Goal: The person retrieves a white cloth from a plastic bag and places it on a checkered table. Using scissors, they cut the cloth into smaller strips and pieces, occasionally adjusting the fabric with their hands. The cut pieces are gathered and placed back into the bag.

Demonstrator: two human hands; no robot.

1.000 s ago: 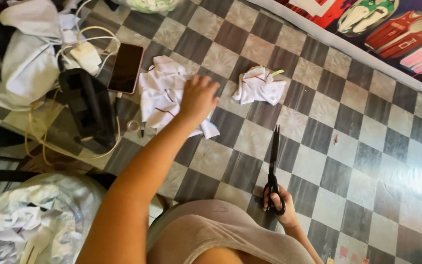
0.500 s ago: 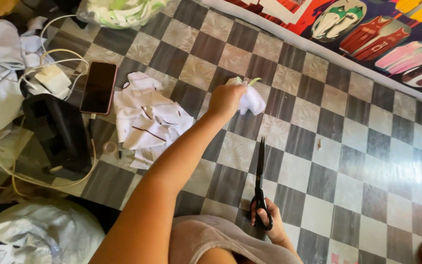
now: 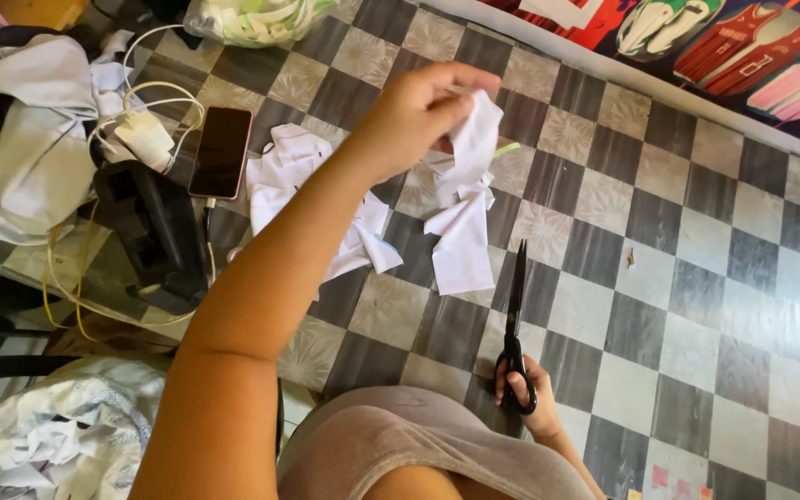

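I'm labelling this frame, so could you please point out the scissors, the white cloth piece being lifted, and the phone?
scissors (image 3: pixel 515 319): head view, on the closed black blades just above the pivot.
white cloth piece (image 3: pixel 463 243): head view, on the lower hanging panel.
phone (image 3: pixel 221 152): head view, middle of the dark screen.

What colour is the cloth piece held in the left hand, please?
White, seen in the head view: the cloth piece hangs from the left hand.

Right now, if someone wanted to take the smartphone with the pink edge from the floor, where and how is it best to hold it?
The flat smartphone with the pink edge lies screen-up, so pinch its two long edges near the middle, coming from above. Its lower end probably carries a white cable, and a white charger block sits close on its left, so approaching from the white cloth pile on its right seems easier.
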